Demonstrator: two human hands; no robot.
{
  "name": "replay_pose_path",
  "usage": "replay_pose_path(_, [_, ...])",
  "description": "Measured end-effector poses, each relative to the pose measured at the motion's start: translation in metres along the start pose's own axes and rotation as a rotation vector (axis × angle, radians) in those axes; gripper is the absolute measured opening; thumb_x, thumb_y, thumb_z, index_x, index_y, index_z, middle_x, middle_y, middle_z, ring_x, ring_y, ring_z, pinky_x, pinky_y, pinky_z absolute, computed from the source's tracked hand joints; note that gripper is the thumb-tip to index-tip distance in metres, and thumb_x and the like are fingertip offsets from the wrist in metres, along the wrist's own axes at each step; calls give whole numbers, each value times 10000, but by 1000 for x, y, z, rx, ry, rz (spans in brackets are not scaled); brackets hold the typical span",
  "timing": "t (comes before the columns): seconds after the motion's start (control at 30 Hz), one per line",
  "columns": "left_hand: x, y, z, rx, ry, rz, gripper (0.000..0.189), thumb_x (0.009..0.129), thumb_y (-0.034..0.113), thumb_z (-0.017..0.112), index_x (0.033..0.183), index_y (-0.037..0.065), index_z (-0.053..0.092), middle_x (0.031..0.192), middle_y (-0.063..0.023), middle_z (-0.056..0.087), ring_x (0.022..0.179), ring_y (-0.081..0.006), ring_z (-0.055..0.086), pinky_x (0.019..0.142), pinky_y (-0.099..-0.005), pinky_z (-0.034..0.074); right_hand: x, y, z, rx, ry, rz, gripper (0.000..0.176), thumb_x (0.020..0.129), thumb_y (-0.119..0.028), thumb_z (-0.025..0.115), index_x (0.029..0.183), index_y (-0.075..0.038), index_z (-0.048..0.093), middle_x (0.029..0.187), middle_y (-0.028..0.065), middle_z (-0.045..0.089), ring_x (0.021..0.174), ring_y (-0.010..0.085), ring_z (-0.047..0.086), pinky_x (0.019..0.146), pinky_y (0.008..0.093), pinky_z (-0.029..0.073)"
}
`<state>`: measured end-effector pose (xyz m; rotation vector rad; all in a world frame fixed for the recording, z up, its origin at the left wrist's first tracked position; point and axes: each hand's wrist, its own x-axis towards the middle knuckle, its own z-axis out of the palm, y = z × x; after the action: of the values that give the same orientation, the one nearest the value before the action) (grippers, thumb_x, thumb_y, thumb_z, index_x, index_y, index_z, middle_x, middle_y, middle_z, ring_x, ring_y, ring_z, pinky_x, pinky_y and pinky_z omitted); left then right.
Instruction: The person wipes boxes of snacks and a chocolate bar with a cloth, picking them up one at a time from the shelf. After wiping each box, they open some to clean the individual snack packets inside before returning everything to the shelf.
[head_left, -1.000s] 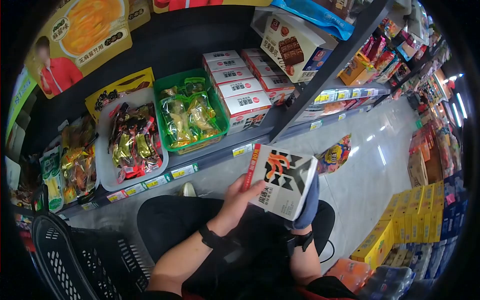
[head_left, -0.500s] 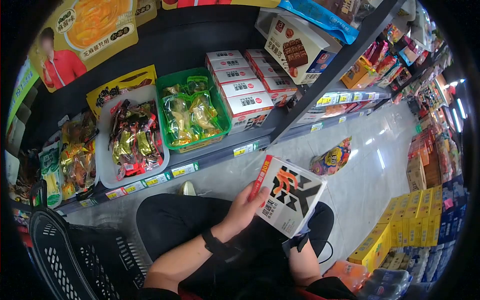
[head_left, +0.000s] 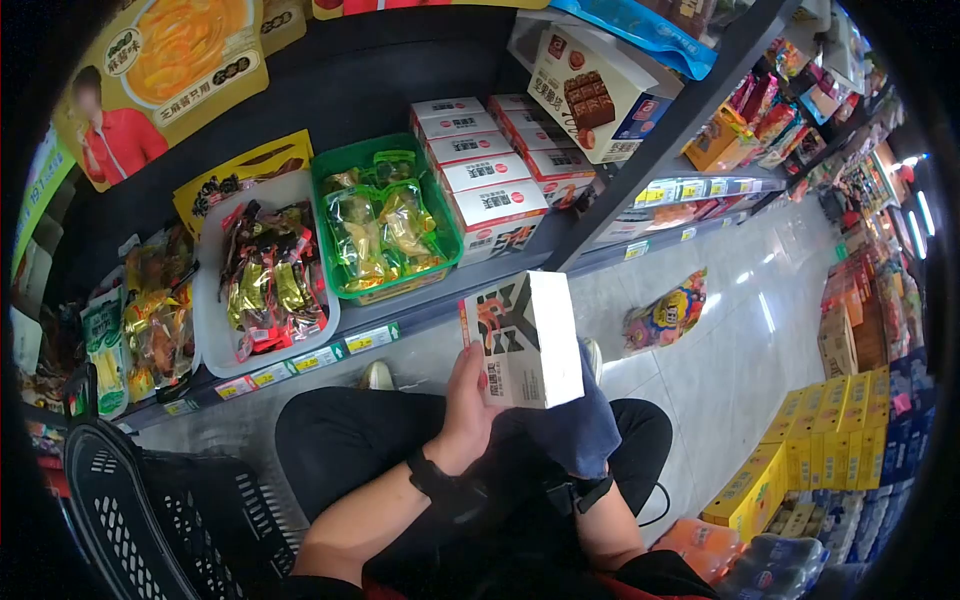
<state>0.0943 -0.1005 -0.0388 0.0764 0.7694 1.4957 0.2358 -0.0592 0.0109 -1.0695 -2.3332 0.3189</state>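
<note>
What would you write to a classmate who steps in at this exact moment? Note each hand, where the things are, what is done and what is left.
Left hand: gripping the left edge of a white box, held upright over the lap.
Right hand: hidden under a blue cloth beneath the box; its grip cannot be told.
Things: matching boxes stand in rows on the shelf ahead; a black basket sits at the left.
Done: one box is in hand, off the shelf.
Left: it is neither on the shelf nor in the basket.
</note>
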Motion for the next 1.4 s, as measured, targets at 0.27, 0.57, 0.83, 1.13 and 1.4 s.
replay_pose_path(0.27, [5, -6, -3, 314, -39, 278, 457, 1045, 280, 517, 1438, 81, 394, 1234, -64, 613, 1056, -140, 654, 830, -311, 581, -50, 57, 36, 1361, 193, 729, 545, 1102, -385, 321, 1484, 1, 374, 1459, 121, 496, 1292, 217, 528, 1092, 390, 423])
replay_pose_path(0.57, [-7, 20, 14, 506, -284, 290, 764, 926, 177, 720, 1553, 27, 309, 1148, -66, 643, 982, -103, 616, 863, -266, 498, -31, 50, 2, 1461, 436, 676, 562, 1092, -419, 329, 1417, 26, 444, 1327, 151, 593, 1172, 235, 625, 998, 365, 507])
replay_pose_path(0.83, [-15, 70, 9, 1060, -481, 344, 775, 809, 238, 837, 1482, 84, 487, 985, -13, 675, 802, -62, 575, 759, -229, 472, -23, 56, 1, 1508, 468, 585, 590, 1062, -462, 386, 1531, -108, 326, 1354, 145, 568, 1204, 266, 609, 1046, 413, 490])
replay_pose_path(1.13, [-28, 109, 5, 1097, -292, 356, 791, 672, 185, 896, 1369, 87, 535, 1138, -112, 684, 1031, -173, 650, 936, -325, 496, -43, 50, 8, 1128, -171, 817, 518, 1085, -414, 398, 1287, 36, 558, 1081, 62, 685, 971, 148, 632, 866, 312, 496])
replay_pose_path(1.4, [-26, 87, 8, 1464, -280, 597, 748, 691, 223, 855, 1347, 95, 521, 1171, -129, 667, 1051, -327, 643, 933, -412, 518, -40, 48, 15, 1078, -50, 806, 629, 1089, -483, 303, 1353, 46, 518, 1293, 124, 620, 1192, 202, 579, 1028, 345, 435])
